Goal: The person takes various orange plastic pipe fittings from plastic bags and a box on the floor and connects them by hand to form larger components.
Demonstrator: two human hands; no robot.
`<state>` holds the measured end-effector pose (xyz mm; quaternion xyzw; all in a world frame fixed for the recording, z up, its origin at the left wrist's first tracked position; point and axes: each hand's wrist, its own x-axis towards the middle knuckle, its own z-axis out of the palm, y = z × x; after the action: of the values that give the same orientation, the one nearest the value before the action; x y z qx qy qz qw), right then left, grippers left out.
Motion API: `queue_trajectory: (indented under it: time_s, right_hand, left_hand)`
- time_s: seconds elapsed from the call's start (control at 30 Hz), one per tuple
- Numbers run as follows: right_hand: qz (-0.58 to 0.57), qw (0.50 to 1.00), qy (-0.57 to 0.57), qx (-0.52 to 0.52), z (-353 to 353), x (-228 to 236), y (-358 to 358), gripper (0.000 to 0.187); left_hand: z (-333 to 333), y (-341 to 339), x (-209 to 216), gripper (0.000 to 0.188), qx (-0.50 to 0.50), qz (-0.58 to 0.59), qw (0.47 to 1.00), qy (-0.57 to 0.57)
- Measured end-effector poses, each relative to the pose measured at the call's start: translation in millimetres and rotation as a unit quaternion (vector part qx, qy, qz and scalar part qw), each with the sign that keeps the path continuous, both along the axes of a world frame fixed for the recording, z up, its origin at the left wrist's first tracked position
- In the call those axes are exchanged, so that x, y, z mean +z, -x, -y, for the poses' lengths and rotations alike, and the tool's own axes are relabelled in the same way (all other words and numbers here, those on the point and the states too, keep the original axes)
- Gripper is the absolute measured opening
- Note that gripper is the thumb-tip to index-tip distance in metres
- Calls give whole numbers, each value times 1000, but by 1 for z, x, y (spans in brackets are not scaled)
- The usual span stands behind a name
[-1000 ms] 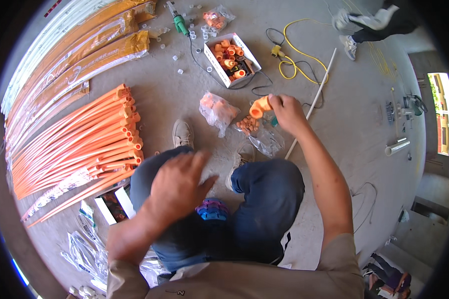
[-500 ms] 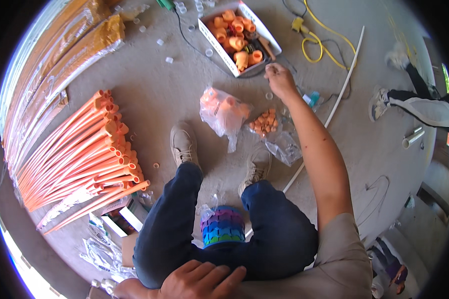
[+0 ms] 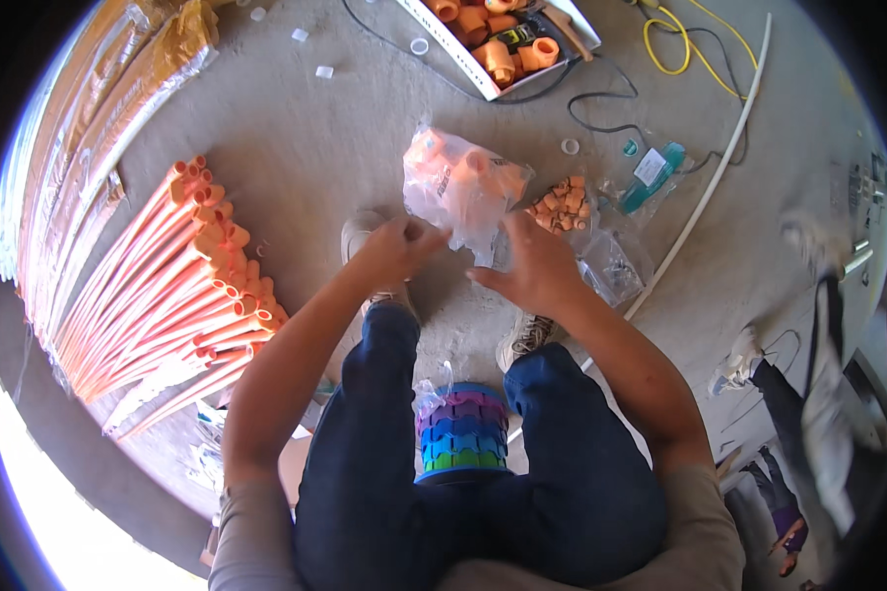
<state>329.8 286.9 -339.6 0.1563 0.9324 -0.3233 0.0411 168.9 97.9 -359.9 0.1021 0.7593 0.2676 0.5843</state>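
Observation:
A clear plastic bag [image 3: 463,187] of orange pipe fittings lies on the floor just beyond my shoes. My left hand [image 3: 396,254] is at the bag's near left side, its fingers loosely bent, slightly blurred and reaching toward the gathered plastic. At the near right side is my right hand [image 3: 537,264], thumb spread away from the fingers. Its fingertips overlap the bag's edge, and I cannot tell whether they touch it. Nothing shows gripped in either hand. Close to the right hand sits a small pile of orange fittings [image 3: 564,205].
Orange pipes [image 3: 158,295] lie bundled at left, beside long plastic-wrapped packs [image 3: 99,148]. A white box [image 3: 478,74] of larger fittings stands at the far side. A white tube [image 3: 705,202] crosses the right. A colourful round stool [image 3: 463,428] is between my legs; another person's shoe [image 3: 739,364] is at right.
My right hand has come back from beside the box of fittings to the bag. The left hand has moved forward from my lap to the bag. The view has shifted.

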Motion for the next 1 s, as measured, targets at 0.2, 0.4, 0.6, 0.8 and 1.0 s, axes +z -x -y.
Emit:
queue_trajectory:
  time_s: [0.2,0.4,0.6,0.8,1.0]
  right_hand:
    - [47,998,31,34,-17,-19,26,20]
    - [32,990,139,12,-35,21,37,12]
    - [106,976,190,13,-19,5,35,18]
    - [-7,975,222,13,13,-10,27,12]
    - [-39,971,235,-13,49,-10,29,7]
  left_hand:
    - [-7,-10,-42,46,336,83,934,-87]
    - [22,12,28,34,385,106,881,-253]
    - [-15,-24,55,24,36,-271,899,-341]
    - [-12,-30,11,17,-251,-388,871,-165]
    - [10,-23,-22,12,-344,-406,847,-5]
